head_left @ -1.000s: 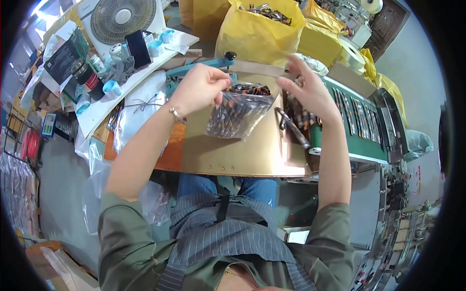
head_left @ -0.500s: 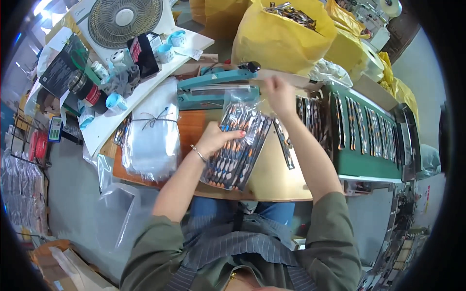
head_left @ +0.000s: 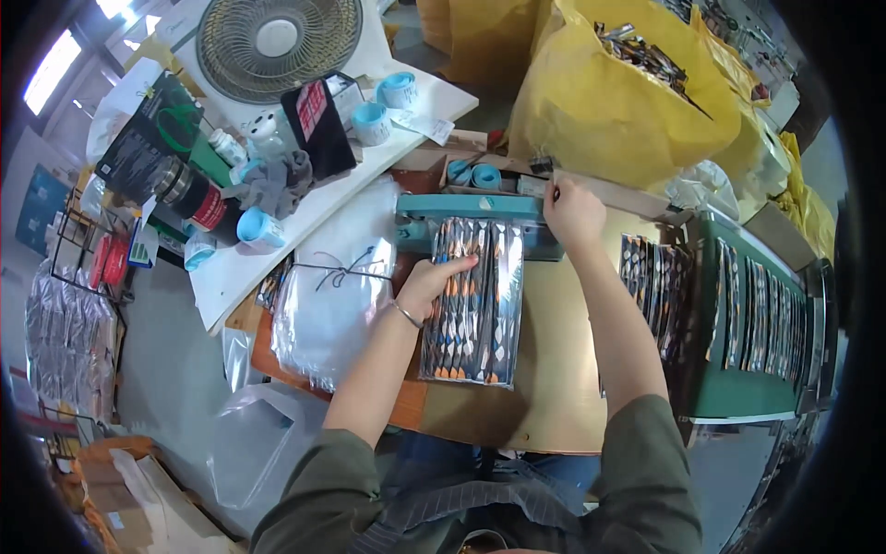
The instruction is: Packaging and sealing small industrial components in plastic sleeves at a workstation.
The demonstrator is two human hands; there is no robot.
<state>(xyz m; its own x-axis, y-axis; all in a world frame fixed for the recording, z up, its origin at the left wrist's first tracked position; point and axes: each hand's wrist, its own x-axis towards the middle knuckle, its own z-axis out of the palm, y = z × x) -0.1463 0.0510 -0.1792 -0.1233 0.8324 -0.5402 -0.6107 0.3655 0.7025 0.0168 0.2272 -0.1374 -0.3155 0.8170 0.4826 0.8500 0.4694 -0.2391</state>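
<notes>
A clear bag of slim black packets (head_left: 472, 332), patterned in orange and white, lies on the worktable with its upper end at a teal heat sealer (head_left: 480, 207). My left hand (head_left: 434, 286) grips the bag's left edge, thumb across its front. At the right end of the sealer's arm, my right hand (head_left: 577, 217) is closed on the handle, which it mostly hides. The sealer's arm is lowered over the bag's top end. To the left of my left hand lies a stack of clear plastic bags (head_left: 337, 295), tied with a thin cord.
More slim packets (head_left: 653, 286) lie right of my right forearm, beside a green board (head_left: 738, 388) with rows of packets. A yellow sack (head_left: 591, 111) stands behind the sealer. A white shelf (head_left: 305, 217) at the left bears a fan (head_left: 277, 42), a flask (head_left: 189, 194) and blue rolls (head_left: 371, 123).
My right hand has closed on the sealer's handle, and the raised arm has come down. The bag has straightened upright, its top end now at the sealer. The whole view has shifted.
</notes>
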